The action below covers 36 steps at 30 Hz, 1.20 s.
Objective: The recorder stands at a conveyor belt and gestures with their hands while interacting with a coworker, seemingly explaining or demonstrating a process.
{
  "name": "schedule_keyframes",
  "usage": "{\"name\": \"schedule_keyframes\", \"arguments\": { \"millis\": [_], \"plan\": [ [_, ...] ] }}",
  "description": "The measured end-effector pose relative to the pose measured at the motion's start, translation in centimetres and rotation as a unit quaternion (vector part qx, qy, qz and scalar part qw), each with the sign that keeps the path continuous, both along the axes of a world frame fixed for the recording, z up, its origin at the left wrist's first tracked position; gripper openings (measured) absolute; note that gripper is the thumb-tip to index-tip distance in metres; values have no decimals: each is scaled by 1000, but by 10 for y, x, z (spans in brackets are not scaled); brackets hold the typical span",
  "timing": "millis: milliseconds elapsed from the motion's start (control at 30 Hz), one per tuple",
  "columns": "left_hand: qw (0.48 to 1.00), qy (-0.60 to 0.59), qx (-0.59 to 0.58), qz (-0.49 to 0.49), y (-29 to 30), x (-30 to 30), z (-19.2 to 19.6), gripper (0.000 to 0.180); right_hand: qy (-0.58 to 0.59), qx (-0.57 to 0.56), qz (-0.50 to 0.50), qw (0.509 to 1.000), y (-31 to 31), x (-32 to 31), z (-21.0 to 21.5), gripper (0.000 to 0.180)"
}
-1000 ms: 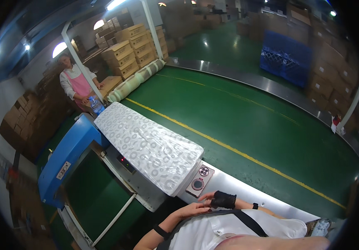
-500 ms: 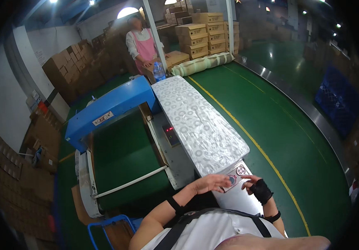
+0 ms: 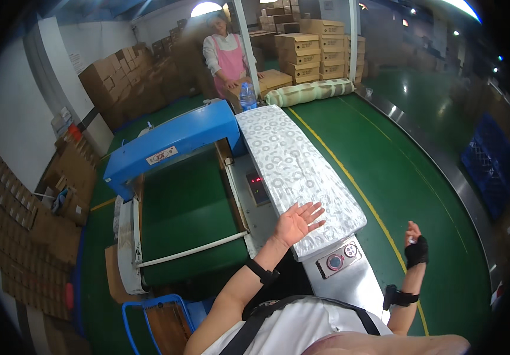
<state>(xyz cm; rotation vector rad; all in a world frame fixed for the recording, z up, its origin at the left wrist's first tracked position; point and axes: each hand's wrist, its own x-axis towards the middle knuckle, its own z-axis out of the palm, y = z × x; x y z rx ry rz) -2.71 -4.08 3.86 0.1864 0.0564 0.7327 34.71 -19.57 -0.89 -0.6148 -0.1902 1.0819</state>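
My left hand is raised with fingers spread, empty, above the near end of a long table covered in a white patterned cloth. My right hand, in a black fingerless glove, hangs in the air over the green floor to the right of the machine, holding nothing. A control panel with round buttons lies on the metal housing just below the cloth's near edge, between both hands.
A blue machine frame arches over a green conveyor belt on my left. A person in a pink apron stands at the far end beside a water bottle. Stacked cardboard boxes line the back and left wall.
My view has swung left toward the conveyor. Both hands lifted off the control panel and spread apart, the left up over the cloth, the right out to the side.
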Motion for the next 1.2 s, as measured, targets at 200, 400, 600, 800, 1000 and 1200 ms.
{"name": "schedule_keyframes", "arguments": {
  "millis": [200,400,600,800,1000,1200],
  "plan": [
    [999,44,-12,7,0,1,-4,51,-5,72,-197,978,-34,115,70,29],
    [998,59,-10,6,4,-2,-22,53,-114,131,-231,957,-65,164,119,20],
    [963,207,-164,-42,-18,0,-58,52,-254,24,-28,966,-25,44,27,9],
    [954,251,-155,-46,-36,-14,-74,48,155,-260,114,946,-16,-102,-66,9],
    [955,249,-158,-20,-43,-23,-68,47,207,-315,82,923,-17,-148,-43,21],
    [957,241,-159,-27,-48,-8,-64,52,207,-226,153,939,-20,-134,-58,15]
  ]
}}
